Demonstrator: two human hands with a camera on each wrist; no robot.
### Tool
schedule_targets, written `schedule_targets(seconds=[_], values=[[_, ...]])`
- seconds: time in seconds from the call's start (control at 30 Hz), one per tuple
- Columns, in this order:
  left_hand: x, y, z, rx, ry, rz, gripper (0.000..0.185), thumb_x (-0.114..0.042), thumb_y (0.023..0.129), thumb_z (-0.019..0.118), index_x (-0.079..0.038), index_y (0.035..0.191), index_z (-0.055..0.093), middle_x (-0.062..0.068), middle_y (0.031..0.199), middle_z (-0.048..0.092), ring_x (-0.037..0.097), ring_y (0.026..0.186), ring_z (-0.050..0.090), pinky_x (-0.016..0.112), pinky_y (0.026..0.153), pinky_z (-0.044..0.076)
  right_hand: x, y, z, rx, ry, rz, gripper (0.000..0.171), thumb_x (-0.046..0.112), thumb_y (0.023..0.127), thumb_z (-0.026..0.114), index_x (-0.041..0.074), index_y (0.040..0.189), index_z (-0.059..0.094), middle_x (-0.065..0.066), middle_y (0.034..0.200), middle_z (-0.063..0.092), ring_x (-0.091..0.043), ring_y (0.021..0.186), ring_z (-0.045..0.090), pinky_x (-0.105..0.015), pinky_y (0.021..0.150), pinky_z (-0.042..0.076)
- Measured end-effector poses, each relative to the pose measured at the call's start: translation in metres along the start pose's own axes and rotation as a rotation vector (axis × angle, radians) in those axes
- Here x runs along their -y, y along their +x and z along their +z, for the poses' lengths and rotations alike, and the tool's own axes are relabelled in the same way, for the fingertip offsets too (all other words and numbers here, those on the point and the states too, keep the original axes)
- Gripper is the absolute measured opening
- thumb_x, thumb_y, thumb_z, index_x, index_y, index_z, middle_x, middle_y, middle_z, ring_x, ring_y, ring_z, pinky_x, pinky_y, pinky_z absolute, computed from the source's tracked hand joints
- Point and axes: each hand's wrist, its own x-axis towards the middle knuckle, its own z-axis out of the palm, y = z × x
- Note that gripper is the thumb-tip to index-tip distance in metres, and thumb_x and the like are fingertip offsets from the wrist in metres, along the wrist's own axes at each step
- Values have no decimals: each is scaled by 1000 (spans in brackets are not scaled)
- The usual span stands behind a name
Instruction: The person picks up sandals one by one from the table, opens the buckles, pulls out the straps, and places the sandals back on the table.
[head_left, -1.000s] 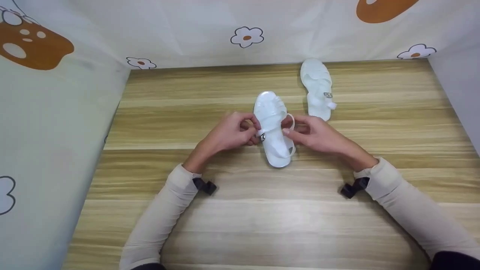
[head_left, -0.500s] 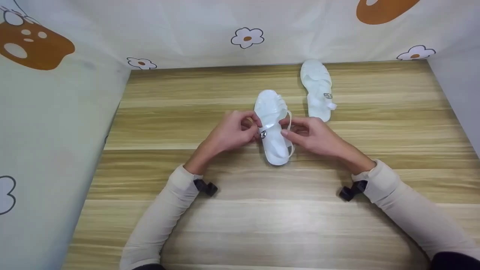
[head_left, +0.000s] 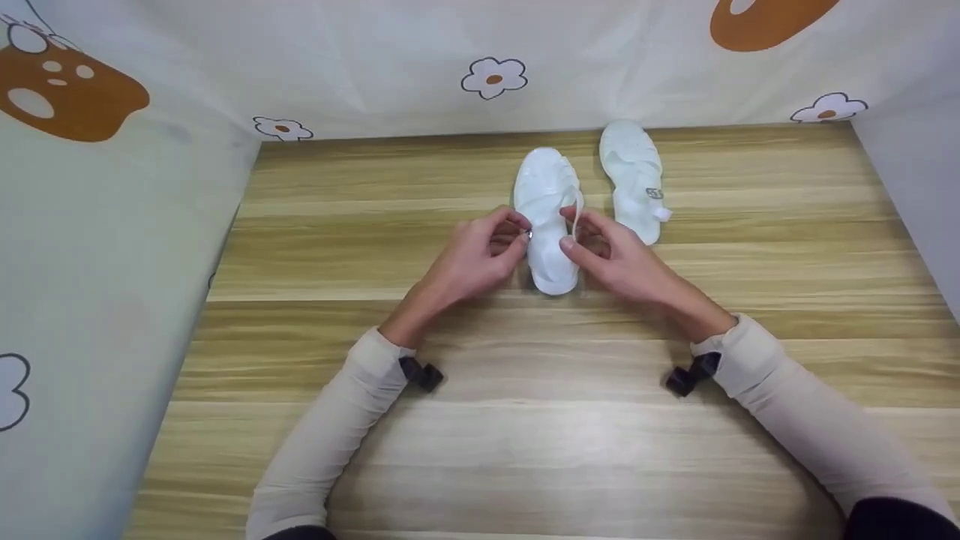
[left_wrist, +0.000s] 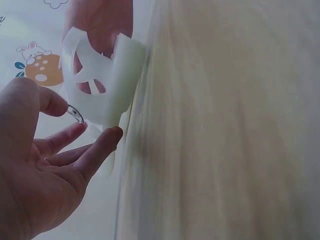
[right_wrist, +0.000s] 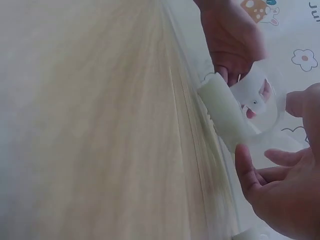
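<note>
Near sandal: shifted toward far edge of table, now just beside second sandal. Left hand pinching buckle; right hand pinching strap. Fastening apparently not yet closed.

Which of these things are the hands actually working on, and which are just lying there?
In use:
near sandal, gripped by left hand and right hand
its buckle
its strap

Lying about:
second sandal
wooden table
flower-print cloth
</note>
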Motion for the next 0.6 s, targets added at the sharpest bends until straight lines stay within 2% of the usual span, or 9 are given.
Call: schedule_targets(seconds=[0.1,0.17,0.27,0.33,0.5,0.6], values=[[1,8,3,-12,-12,-8,23,-21,108,62,-6,125,67,13,125,77,17,117,76,27,102,61,-2,7,0,-14,-12,9,55,22,108,67,0,156,49,-17,158,56,-28,136,60,-33,108,55],[2,14,4,-25,-1,-7,25,-23,109,61,-7,127,66,13,127,77,16,118,76,26,102,61,-3,12,0,-23,-22,20,59,25,109,67,0,157,46,-18,164,51,-31,146,55,-40,116,52],[2,25,6,-53,18,-11,28,-26,109,60,-8,129,66,12,129,77,16,118,76,25,102,60,-6,21,0,-30,-18,49,66,32,109,66,0,161,41,-19,172,39,-32,160,39,-50,129,39],[2,32,6,-75,35,-14,29,-28,109,60,-8,129,67,11,127,78,15,116,76,25,101,60,-6,27,1,-38,-4,73,70,37,109,65,2,163,37,-17,175,34,-30,165,31,-51,133,32],[4,46,6,-114,65,-49,29,-32,110,59,-12,128,68,7,123,78,12,113,75,28,102,60,-5,40,3,-67,36,114,73,43,109,63,5,164,33,-15,171,41,-30,150,49,-48,128,38],[6,50,4,-126,70,-79,29,-36,110,58,-14,127,68,5,123,78,11,113,74,30,102,60,-5,49,3,-81,55,124,73,45,109,63,7,164,35,-15,170,42,-30,151,49,-46,128,37]])
